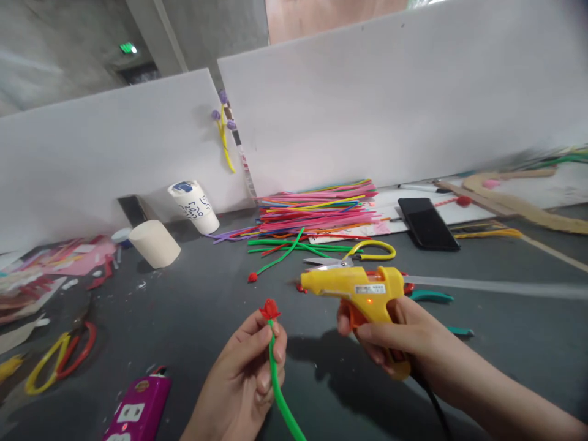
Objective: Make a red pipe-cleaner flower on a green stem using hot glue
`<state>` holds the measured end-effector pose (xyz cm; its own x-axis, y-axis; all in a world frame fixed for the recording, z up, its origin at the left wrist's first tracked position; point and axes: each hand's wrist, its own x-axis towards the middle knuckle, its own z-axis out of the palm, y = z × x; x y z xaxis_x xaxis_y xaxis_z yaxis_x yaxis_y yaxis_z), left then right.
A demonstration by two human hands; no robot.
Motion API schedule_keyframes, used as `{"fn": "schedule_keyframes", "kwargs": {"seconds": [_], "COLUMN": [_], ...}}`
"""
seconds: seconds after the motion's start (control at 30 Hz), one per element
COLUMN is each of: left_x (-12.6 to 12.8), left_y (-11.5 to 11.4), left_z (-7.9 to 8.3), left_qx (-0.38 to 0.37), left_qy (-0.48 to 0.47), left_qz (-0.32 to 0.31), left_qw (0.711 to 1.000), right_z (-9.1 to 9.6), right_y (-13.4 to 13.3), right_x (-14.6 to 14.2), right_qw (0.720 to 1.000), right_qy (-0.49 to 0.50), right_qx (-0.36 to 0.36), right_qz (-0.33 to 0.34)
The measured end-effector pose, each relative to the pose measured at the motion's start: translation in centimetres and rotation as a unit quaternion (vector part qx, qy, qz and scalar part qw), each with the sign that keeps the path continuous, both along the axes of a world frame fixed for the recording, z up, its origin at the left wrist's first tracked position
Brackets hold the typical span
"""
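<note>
Between thumb and fingers, my left hand (248, 361) pinches a pipe-cleaner flower (270, 310) with a red head and a long green stem that hangs down toward me. My right hand (395, 337) is wrapped around the handle of a yellow hot glue gun (358, 291), its nozzle pointing left, above and right of the red head. A small orange light glows on the gun, and a clear glue stick (487, 285) sticks out of its back. Nozzle and flower are apart. Just beyond lies another green stem (278, 260) with a red tip.
Yellow-handled scissors (374, 250) lie behind the gun, before a pile of colored pipe cleaners (321, 208). A black phone (427, 223) is at right. Red-and-yellow-handled scissors (62, 361) and a purple power strip (140, 407) lie at left. Paper cups (155, 245) stand near the white partition (390, 104).
</note>
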<state>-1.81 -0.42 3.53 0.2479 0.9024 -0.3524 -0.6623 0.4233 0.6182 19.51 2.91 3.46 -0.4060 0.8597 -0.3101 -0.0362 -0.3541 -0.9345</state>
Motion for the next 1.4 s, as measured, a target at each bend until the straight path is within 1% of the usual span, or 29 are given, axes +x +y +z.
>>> {"fn": "schedule_keyframes", "kwargs": {"seconds": [0.1, 0.17, 0.23, 0.33, 0.47, 0.53, 0.67, 0.77, 0.83, 0.9, 1.03, 1.13, 1.3, 1.4], "left_x": [0.0, 0.1, 0.2, 0.4, 0.5, 0.6, 0.8, 0.9, 1.0, 1.0, 1.0, 0.9, 1.0, 1.1], "left_y": [0.1, 0.2, 0.3, 0.3, 0.3, 0.3, 0.2, 0.1, 0.1, 0.1, 0.2, 0.1, 0.1, 0.0], "left_z": [-0.4, -0.6, -0.7, -0.7, -0.5, -0.5, -0.6, -0.6, -0.5, -0.4, -0.4, -0.6, -0.7, -0.5], "left_qx": [-0.021, -0.028, -0.033, -0.046, -0.055, -0.058, -0.052, -0.052, -0.052, -0.052, -0.054, -0.052, -0.053, -0.059], "left_qy": [0.006, 0.008, 0.014, 0.033, 0.054, 0.065, 0.071, 0.073, 0.074, 0.072, 0.071, 0.067, 0.062, 0.065], "left_qz": [0.002, 0.005, 0.013, 0.031, 0.050, 0.052, 0.042, 0.043, 0.042, 0.043, 0.046, 0.045, 0.050, 0.057], "left_qw": [1.000, 1.000, 0.999, 0.998, 0.996, 0.995, 0.995, 0.995, 0.995, 0.995, 0.995, 0.995, 0.995, 0.995], "right_z": [0.2, -0.1, -0.6, -0.9, 0.1, 0.6, 0.8, 0.5, 0.3, 0.3, 0.5, 0.5, 0.1, 0.1], "right_y": [-0.8, -1.2, -1.6, -2.1, -2.6, -2.7, -2.7, -2.7, -2.7, -2.6, -2.7, -2.8, -2.6, -2.4], "right_x": [0.1, 0.4, 0.7, 0.8, 0.3, 0.1, 0.0, -0.1, -0.2, -0.3, -0.3, -0.3, -0.4, -0.5], "right_qw": [0.999, 0.999, 0.999, 0.988, 0.942, 0.927, 0.914, 0.899, 0.896, 0.900, 0.912, 0.911, 0.906, 0.911], "right_qy": [-0.024, -0.026, -0.046, -0.123, -0.227, -0.249, -0.271, -0.282, -0.273, -0.269, -0.270, -0.265, -0.207, -0.230], "right_qx": [-0.019, -0.035, -0.014, 0.091, 0.247, 0.281, 0.301, 0.335, 0.351, 0.342, 0.308, 0.316, 0.370, 0.343], "right_qz": [-0.027, -0.017, 0.006, 0.012, 0.001, 0.002, 0.008, -0.005, -0.018, -0.026, 0.000, -0.007, -0.015, -0.009]}}
